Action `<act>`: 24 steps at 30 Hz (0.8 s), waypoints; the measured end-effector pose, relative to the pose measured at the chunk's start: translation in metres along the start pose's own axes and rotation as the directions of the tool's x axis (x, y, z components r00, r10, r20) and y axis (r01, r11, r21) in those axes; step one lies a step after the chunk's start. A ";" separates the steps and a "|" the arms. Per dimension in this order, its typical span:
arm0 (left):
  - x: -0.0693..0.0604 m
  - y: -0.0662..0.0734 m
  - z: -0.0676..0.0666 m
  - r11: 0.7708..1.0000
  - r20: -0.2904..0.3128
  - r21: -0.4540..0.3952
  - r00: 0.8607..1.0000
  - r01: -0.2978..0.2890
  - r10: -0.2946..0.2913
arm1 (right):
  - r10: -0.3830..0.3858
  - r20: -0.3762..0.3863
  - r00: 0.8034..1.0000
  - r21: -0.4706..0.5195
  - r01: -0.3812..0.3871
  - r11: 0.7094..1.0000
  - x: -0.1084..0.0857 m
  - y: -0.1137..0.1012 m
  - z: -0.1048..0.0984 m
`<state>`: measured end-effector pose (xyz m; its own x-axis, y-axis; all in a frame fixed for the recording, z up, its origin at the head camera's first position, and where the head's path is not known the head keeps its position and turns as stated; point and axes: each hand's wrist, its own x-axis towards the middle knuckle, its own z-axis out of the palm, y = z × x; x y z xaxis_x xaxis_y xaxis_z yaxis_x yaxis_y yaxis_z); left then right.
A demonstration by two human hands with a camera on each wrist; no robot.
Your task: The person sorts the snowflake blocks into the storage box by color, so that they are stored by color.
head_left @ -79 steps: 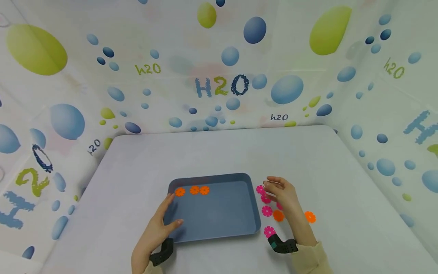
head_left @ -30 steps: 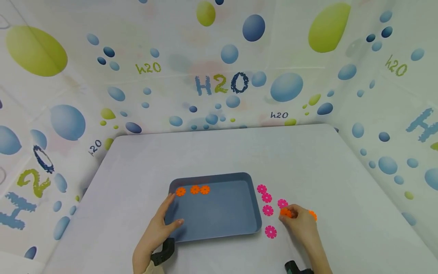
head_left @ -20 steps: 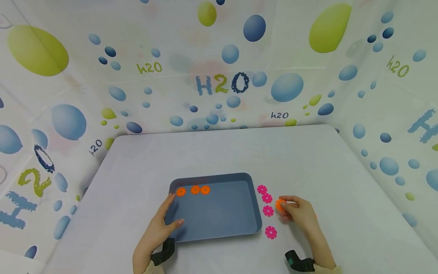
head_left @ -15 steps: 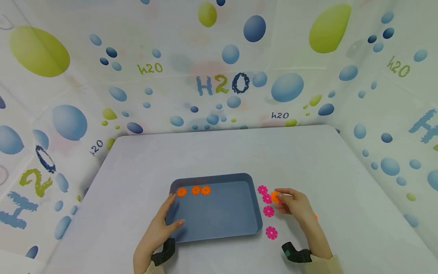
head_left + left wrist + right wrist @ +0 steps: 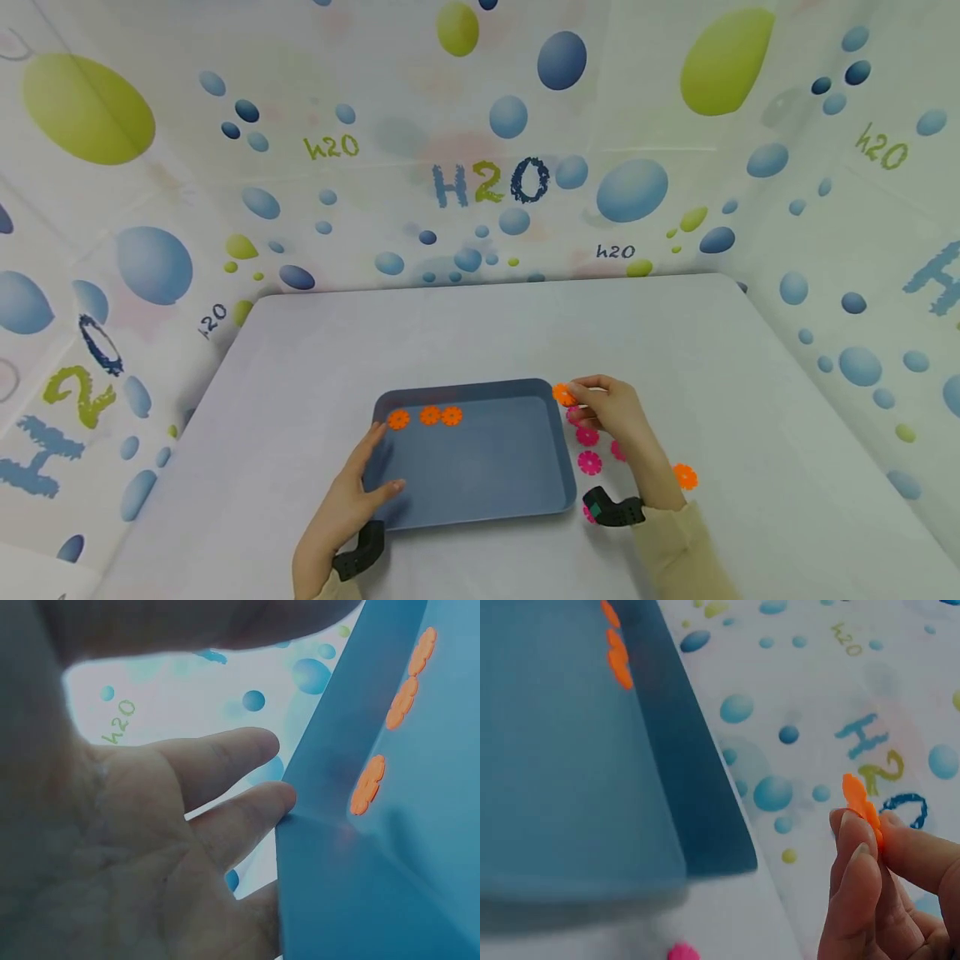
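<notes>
Between thumb and fingertips, my right hand (image 5: 613,410) pinches an orange flower-shaped disc (image 5: 564,394) near the far right corner of the blue-grey tray (image 5: 480,508). The right wrist view shows that orange disc (image 5: 861,802) edge-on, clear of the tray wall. Inside the tray, along its far side, lie three more orange discs, the leftmost disc (image 5: 398,420) apart from the other two. My left hand (image 5: 348,492) rests at the tray's left edge, fingers fairly straight and spread, fingertips touching the wall in the left wrist view.
Several pink flower-shaped discs (image 5: 589,462) lie on the white table right of the tray, some partly hidden by my right hand and wrist camera. Another orange disc (image 5: 686,477) lies further right. A patterned curtain (image 5: 480,125) hangs behind and beside the table.
My right hand picked up an orange disc from among the pink ones and carried it away and leftward to the tray's far right corner. My left hand stays at the tray.
</notes>
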<state>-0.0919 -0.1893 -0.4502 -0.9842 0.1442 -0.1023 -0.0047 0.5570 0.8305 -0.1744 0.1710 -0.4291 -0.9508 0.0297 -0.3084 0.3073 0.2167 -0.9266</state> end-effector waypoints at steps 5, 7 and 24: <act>0.000 -0.002 0.001 1.000 0.000 -0.001 1.000 -0.008 0.008 | -0.026 0.029 0.999 0.056 0.024 0.998 0.010 -0.014 0.022; 0.000 -0.002 0.001 1.000 -0.001 -0.003 1.000 -0.007 0.007 | -0.032 0.043 0.999 0.064 0.030 0.997 0.014 -0.018 0.032; 0.000 -0.003 0.001 1.000 0.000 -0.014 1.000 -0.008 0.007 | -0.023 0.163 0.986 0.019 0.020 1.000 0.027 -0.008 0.099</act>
<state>-0.0921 -0.1902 -0.4533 -0.9843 0.1483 -0.0959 0.0002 0.5444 0.8388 -0.1986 0.0733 -0.4514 -0.9385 -0.1347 -0.3178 0.2887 0.1983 -0.9366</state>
